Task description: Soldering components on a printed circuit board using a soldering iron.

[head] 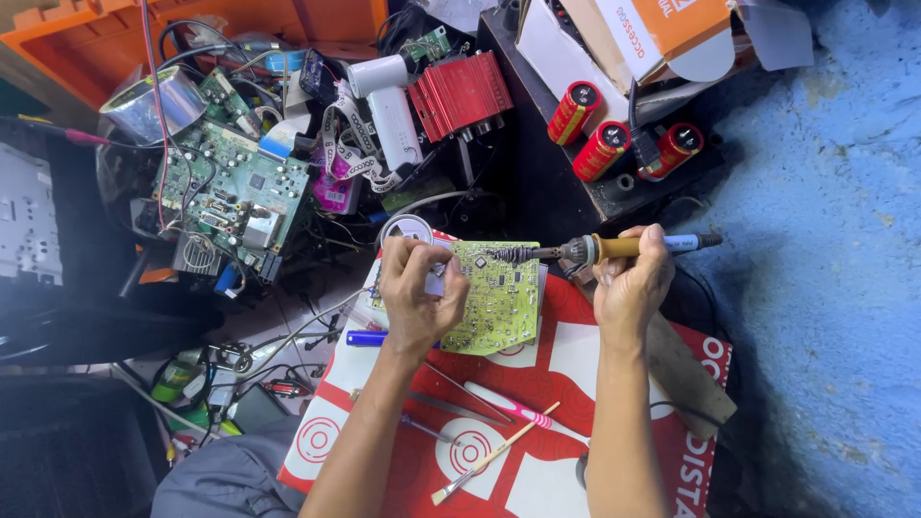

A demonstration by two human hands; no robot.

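Observation:
My right hand (628,283) grips a soldering iron (614,247) with a yellow and blue handle, its dark tip pointing left over a green circuit board (499,293). My left hand (417,288) is closed on the board's left edge and pinches a small pale piece against it. The board lies on a red and white board (566,384) on my lap.
A pink-handled tool (513,406), a small brush (489,460), tweezers (460,393) and a blue pen (365,338) lie near my arms. A larger green circuit board (235,187), a red heat-sink box (460,93), three red capacitors (600,149) and tangled cables fill the far side. A blue wall (825,240) stands at right.

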